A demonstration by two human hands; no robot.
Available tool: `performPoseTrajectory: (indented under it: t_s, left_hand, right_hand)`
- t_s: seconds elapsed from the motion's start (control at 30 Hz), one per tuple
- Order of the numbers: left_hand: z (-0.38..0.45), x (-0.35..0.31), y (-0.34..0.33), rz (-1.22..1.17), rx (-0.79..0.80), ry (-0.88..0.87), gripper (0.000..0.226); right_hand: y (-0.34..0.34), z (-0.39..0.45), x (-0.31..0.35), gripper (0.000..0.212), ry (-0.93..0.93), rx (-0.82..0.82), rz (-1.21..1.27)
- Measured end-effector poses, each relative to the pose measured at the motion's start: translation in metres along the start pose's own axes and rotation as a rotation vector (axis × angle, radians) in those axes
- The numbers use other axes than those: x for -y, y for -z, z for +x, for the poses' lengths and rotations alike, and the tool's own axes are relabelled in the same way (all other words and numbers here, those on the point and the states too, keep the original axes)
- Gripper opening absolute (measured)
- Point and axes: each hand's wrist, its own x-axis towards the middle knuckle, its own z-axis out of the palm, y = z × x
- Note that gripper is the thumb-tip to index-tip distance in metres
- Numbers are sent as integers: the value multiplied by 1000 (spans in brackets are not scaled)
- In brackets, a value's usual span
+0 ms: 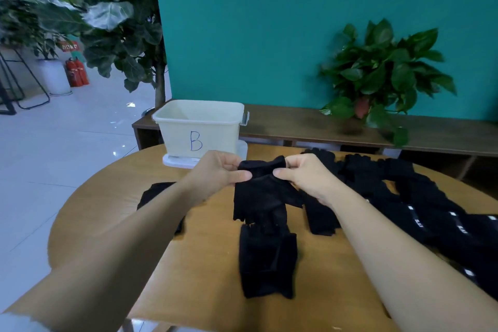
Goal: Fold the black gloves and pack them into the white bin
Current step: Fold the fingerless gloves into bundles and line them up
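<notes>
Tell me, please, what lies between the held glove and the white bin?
In the head view, only bare wooden table separates the held glove from the white bin.

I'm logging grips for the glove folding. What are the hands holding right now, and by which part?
Both hands pinch one black glove at its top edge: left hand at the left, right hand at the right.

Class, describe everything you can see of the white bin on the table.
The white bin is a rectangular tub that looks like plastic, open-topped with a rolled rim and a blue handwritten "B" on its front wall. A grey latch sits at its right edge. It stands upright at the table's far side on what looks like its lid. No contents show inside.
</notes>
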Motion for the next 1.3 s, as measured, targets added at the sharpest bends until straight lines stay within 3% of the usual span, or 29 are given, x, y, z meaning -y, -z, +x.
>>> performPoseTrajectory:
  t_s: [0.17,0.5,0.67,0.83,0.9,1.03,1.17,1.3]
  left_hand:
    - [9,4,-17,62,1,-10,18]
    - [-6,37,-27,144,34,-20,17]
    - [-42,58,-41,204,74,-61,20]
    - [-88,114,-59,496,139,-288,23]
    - [-97,131,-66,641,100,-423,30]
    - [-100,141,-68,766,39,-522,35]
    - [-104,147,-65,738,65,-466,37]
    - [-108,130,-57,517,126,-278,56]
  right_hand:
    - [9,4,-19,7,61,-73,-44]
    - [-2,-12,-61,9,130,-16,-46]
    - [-9,-47,-83,14,199,-17,-191]
    - [-29,-94,-127,30,373,-27,-558]
    - [-36,-104,-140,42,433,-7,-709]
    - [-43,-113,-145,55,453,67,-821]
    - [-42,-115,-141,57,449,109,-892]
    - [-34,-116,-128,64,418,125,-822]
